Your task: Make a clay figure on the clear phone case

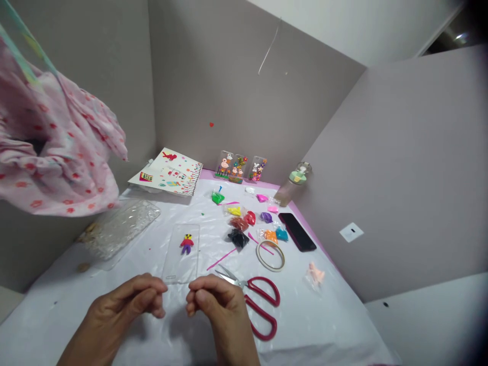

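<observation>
My left hand [131,307] hovers over the near part of the table, its thumb and fingertips pinched together. Across a small gap my right hand [217,307] is also closed in a pinch; anything between either hand's fingertips is too small to make out. Just beyond them lies a clear phone case [171,254] with a small clay figure [186,244] on it, which has a yellow head, red top and purple legs. Red-handled scissors [263,292] rest beside my right hand, partly hidden behind it.
Bags of coloured clay, such as a black one [238,238], lie mid-table near a tape roll [283,260] and pink sticks [221,259]. A phone [297,232] and a bottle [286,190] are at the right. Decorated cases [224,165] lean at the back. Pink cloth [68,147] hangs left.
</observation>
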Tool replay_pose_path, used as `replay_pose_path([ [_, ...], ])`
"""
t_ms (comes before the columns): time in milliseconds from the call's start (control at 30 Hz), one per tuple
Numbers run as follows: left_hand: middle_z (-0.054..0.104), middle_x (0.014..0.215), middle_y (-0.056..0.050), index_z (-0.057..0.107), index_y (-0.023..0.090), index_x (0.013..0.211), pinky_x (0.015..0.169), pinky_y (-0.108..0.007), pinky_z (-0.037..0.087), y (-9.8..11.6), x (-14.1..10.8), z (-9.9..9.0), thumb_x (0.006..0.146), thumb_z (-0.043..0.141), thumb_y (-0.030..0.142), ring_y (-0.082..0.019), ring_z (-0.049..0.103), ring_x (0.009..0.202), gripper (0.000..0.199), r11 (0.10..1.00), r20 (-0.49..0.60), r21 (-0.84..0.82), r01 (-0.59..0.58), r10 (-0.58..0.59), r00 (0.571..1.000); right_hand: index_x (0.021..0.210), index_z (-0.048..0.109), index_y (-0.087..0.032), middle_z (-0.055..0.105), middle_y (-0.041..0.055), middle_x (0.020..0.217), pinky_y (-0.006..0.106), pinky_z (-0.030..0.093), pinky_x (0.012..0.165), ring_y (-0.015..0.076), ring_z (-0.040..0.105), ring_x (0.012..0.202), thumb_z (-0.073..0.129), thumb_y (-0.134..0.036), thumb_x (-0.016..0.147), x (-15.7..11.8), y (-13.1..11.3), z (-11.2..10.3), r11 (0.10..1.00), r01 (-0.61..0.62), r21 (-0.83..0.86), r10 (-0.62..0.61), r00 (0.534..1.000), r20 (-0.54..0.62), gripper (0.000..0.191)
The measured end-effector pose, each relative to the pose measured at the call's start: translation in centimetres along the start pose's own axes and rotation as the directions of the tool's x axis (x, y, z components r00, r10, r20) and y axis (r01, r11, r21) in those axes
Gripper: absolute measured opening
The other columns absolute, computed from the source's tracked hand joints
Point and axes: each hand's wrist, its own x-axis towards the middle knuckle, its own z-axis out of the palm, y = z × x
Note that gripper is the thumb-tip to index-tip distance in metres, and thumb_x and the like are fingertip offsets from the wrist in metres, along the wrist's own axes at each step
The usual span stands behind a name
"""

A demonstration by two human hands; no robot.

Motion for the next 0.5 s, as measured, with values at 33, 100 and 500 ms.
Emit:
replay_pose_path([
  [33,0.076,0.074,0.001,0.081,0.028,0.088,0.073,-0.026,0.061,-0.1,-0.03,0.06,0.08,0.083,0.061,-0.022,0.074,0.073,0.034,0.999,0.003,-0.02,0.033,-0.033,0.999,0.088,0.086,-0.021,0.075,0.0019,0.071,0.026,0.056,0.068,0.0136,0.067,0.062,0.094,-0.042,0.074,-0.01,-0.05,0.06,1.0,-0.001,0.01,0.001,1.0,0.002,0.027],
  [100,0.078,0.079,0.0,0.081,0.029,0.091,0.075,-0.028,0.063,-0.1,-0.03,0.21,0.073,0.088,0.06,-0.024,0.076,0.076,0.037,0.996,0.02,-0.058,0.067,-0.066,0.998,0.089,0.086,-0.021,0.075,0.0015,0.073,0.026,0.057,0.069,0.0136,0.068,0.064,0.096,-0.039,0.073,-0.05,-0.12,0.16,1.0,-0.004,0.017,0.004,1.0,0.006,0.026],
  [500,0.069,0.064,0.003,0.077,0.028,0.082,0.066,-0.023,0.058,0.07,0.11,0.63,0.087,0.076,0.062,-0.018,0.068,0.061,0.034,0.999,0.101,-0.036,-0.003,0.006,0.995,0.086,0.085,-0.019,0.076,0.0031,0.072,0.023,0.055,0.064,0.0119,0.066,0.061,0.09,-0.047,0.08,-0.19,0.04,0.05,1.0,0.008,-0.019,-0.008,1.0,0.007,0.03],
])
